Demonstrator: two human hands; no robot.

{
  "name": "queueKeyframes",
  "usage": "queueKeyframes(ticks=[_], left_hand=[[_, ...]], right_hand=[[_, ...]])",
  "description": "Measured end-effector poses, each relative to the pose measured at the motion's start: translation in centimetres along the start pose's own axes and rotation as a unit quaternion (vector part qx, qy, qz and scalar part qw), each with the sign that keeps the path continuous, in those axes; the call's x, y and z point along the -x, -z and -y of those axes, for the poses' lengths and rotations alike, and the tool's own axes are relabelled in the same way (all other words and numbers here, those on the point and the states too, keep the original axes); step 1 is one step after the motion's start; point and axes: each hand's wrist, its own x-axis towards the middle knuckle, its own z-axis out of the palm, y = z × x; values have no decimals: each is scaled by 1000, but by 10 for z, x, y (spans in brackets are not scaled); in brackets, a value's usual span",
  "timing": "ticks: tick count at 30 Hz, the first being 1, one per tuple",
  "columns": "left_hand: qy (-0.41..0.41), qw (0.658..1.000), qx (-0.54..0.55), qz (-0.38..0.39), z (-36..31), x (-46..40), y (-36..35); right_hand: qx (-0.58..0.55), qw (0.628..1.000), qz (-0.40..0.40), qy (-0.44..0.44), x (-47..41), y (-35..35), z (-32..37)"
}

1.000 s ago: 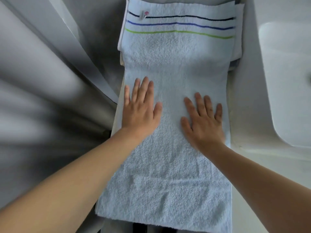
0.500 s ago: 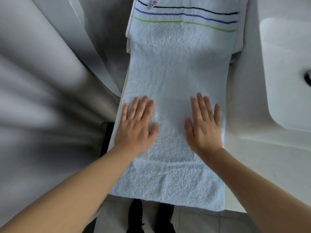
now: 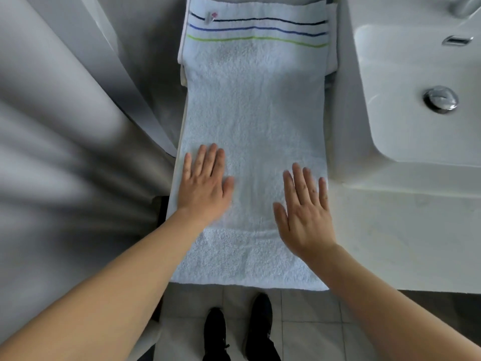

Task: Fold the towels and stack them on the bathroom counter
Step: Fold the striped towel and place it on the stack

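Pale towel (image 3: 253,121) spread lengthwise along the bathroom counter (image 3: 385,230), near end reaching the counter's front edge, far end lying over a stack of folded towels (image 3: 332,35). Three thin stripes across the far end (dark, blue, green), small tag (image 3: 210,17) at the dark stripe. Faint crease across the near part.

Left hand (image 3: 204,190) flat on the towel's left side, palm down, fingers straight and close together, thumb out, gripping nothing. Right hand (image 3: 304,214) over the towel's right side, fingers straight and slightly spread, holding nothing; contact with the cloth hard to judge. Hands apart, bare towel between them.

White basin (image 3: 395,105) to the right, chrome drain plug (image 3: 440,98) in its bowl. Grey curtain (image 3: 52,126) on the left. Below the counter edge, tiled floor (image 3: 307,324) and two black shoes (image 3: 239,332).
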Motion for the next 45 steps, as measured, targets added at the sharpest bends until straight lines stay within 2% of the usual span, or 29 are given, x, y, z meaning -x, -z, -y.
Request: queueKeyframes(ticks=[2, 4, 7, 12, 15, 18, 20, 21, 23, 24, 25, 26, 28, 29, 30, 31, 32, 34, 36, 40, 41, 42, 45], left_hand=[[-9, 997, 43, -57, -16, 32, -2], [-49, 991, 92, -87, -35, 76, -14], [-71, 995, 62, -33, -45, 118, -38], [-48, 998, 25, -17, -25, 118, -43], [12, 999, 36, -2, 6, 129, -41], [79, 993, 81, 26, 27, 138, -31], [156, 965, 211, 28, 27, 140, -23], [218, 927, 306, 18, 24, 141, -19], [355, 799, 484, 2, 19, 146, -10], [413, 734, 539, 3, 16, 149, -7], [458, 685, 567, 8, 15, 153, -4], [491, 649, 580, 14, 14, 157, -3], [534, 597, 597, 37, 12, 164, -1], [544, 583, 601, 55, 10, 167, -1], [547, 577, 602, 75, 8, 170, 0], [549, 573, 602, 89, 6, 172, 0], [549, 573, 601, 96, 5, 174, 0], [546, 580, 599, 87, 2, 177, 0], [539, 578, 607, 78, -1, 182, 3], [517, 538, 664, 41, -8, 187, 24], [512, 531, 675, 22, -9, 186, 32], [510, 528, 679, 0, -10, 185, 40], [497, 544, 674, -51, -9, 174, 67]], right_hand=[[-23, 999, -13, 25, 18, -5, 5], [-19, 999, 22, 26, 38, -15, 2], [-19, 999, 32, 14, 45, -24, -12], [1, 998, 45, 36, 45, -28, -37], [15, 998, 64, 11, 47, -23, -51], [9, 992, 93, -83, 57, -20, -53], [-47, 979, 77, -182, 78, -16, -45], [-87, 967, 45, -237, 91, -12, -36], [-181, 913, -26, -366, 116, -3, -15], [-235, 866, -47, -440, 124, 1, -5], [-302, 798, -59, -518, 126, 5, 3], [-372, 710, -64, -594, 123, 10, 10], [-484, 538, -43, -689, 113, 16, 16], [-522, 479, -31, -705, 109, 17, 15], [-552, 439, -15, -709, 106, 19, 14], [-569, 423, 15, -705, 103, 20, 12], [-569, 435, 56, -696, 103, 19, 11], [-547, 505, 150, -651, 107, 14, 8], [-546, 548, 205, -599, 111, 11, 6], [-504, 640, 204, -542, 118, 23, 0], [-518, 645, 188, -530, 119, 28, -4], [-551, 625, 174, -524, 120, 35, -7], [-650, 531, 151, -523, 117, 60, -18]])
